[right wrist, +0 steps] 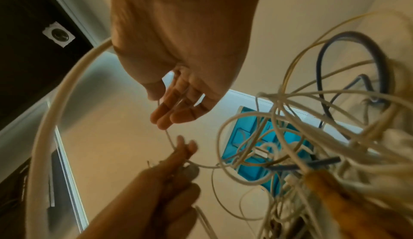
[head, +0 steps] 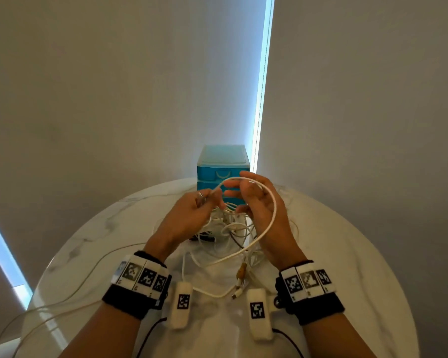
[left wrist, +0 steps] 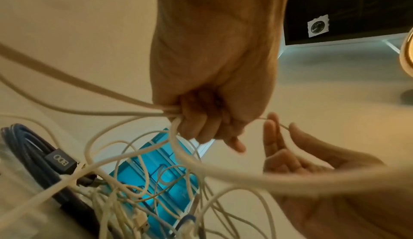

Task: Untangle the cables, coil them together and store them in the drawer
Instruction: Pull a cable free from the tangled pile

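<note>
A tangle of white cables (head: pixel 230 226) lies mid-table on the round marble table (head: pixel 347 254), in front of a blue drawer unit (head: pixel 223 169) with its drawers closed. My left hand (head: pixel 195 205) is raised above the tangle and grips a bunch of white cables (left wrist: pixel 156 112) in its fist. My right hand (head: pixel 252 197) is beside it with fingers (right wrist: pixel 170 117) nearly straight; a thin cable (right wrist: pixel 168 137) runs from the left hand to its fingertips. A thick white cable (head: pixel 272 215) loops over the right hand. A dark blue cable (left wrist: pixel 33 151) lies in the tangle.
Loose cable ends with a yellowish connector (head: pixel 242 270) and a plug (head: pixel 237 293) lie near the table's front. Thin wires (head: pixel 62 293) trail off the left edge. The drawer unit stands at the far edge, against the wall.
</note>
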`<action>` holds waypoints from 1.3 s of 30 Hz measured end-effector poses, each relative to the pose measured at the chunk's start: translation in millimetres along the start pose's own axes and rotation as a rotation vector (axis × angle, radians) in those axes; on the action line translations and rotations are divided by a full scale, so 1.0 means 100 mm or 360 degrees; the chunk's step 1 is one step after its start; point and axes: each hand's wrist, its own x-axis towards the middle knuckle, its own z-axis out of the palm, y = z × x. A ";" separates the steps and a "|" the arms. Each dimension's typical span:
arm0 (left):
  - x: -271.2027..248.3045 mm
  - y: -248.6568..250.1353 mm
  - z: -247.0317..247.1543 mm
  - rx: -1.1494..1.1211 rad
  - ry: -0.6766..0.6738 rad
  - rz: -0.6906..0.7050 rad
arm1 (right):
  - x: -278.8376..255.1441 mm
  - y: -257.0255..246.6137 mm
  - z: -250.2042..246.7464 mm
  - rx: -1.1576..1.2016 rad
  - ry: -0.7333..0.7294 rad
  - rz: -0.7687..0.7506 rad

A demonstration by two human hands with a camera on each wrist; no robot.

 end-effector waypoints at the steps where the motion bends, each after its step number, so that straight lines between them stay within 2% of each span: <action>1: 0.01 -0.01 -0.02 -0.0115 0.0127 -0.0001 | -0.02 0.05 0.03 0.0026 -0.0039 0.0146; 4: 0.02 -0.03 -0.13 -0.0612 0.0334 0.0034 | -0.02 0.28 0.03 0.0084 -0.0049 0.0803; 6: 0.03 -0.02 -0.21 -0.0805 0.0485 0.0072 | 0.01 0.38 -0.03 0.0005 0.0086 0.0980; 9: 0.03 -0.01 -0.32 -0.1101 0.0678 0.0140 | 0.05 0.39 -0.18 -0.0588 0.0246 0.0798; 11: 0.02 0.01 -0.36 -0.1195 0.0670 0.0158 | 0.04 0.39 -0.24 -0.0774 0.0284 0.0678; 16: -0.04 0.15 -0.26 -0.1039 0.0297 0.0181 | 0.00 0.22 -0.13 -0.1103 0.0276 0.0247; 20: -0.14 0.32 -0.13 -0.0992 -0.0107 0.0279 | -0.02 0.25 0.02 -0.1062 -0.0195 0.0247; 21: -0.16 0.34 -0.11 -0.0948 -0.0156 0.0305 | -0.02 0.29 0.03 -0.1114 -0.0200 0.0226; 23: -0.19 0.38 -0.09 -0.0812 -0.0115 0.0329 | 0.00 0.30 -0.02 -0.0993 0.0011 0.0150; 25: -0.16 0.35 -0.09 -0.0731 0.0032 0.0279 | 0.05 0.23 -0.15 -0.0648 0.0338 0.0091; 26: -0.13 0.31 -0.09 -0.0697 0.0079 0.0234 | 0.06 0.16 -0.21 -0.0446 0.0418 0.0070; 29: -0.07 0.18 -0.07 -0.0503 -0.0015 0.0068 | 0.06 0.04 -0.22 -0.0130 0.0320 0.0009; 32: 0.00 0.09 0.04 -0.0160 -0.0284 0.0002 | 0.04 0.01 -0.12 -0.0126 0.0128 -0.0057; 34: 0.02 0.02 0.12 0.0068 -0.0386 0.0026 | 0.04 -0.02 -0.08 -0.0136 0.0057 -0.0103; 36: 0.03 -0.08 0.13 0.0245 -0.0418 0.0030 | 0.06 -0.08 -0.10 -0.0041 0.0057 -0.0163; 39: 0.03 -0.17 0.07 0.0310 -0.0458 0.0026 | 0.07 -0.19 -0.17 0.0155 0.0229 -0.0226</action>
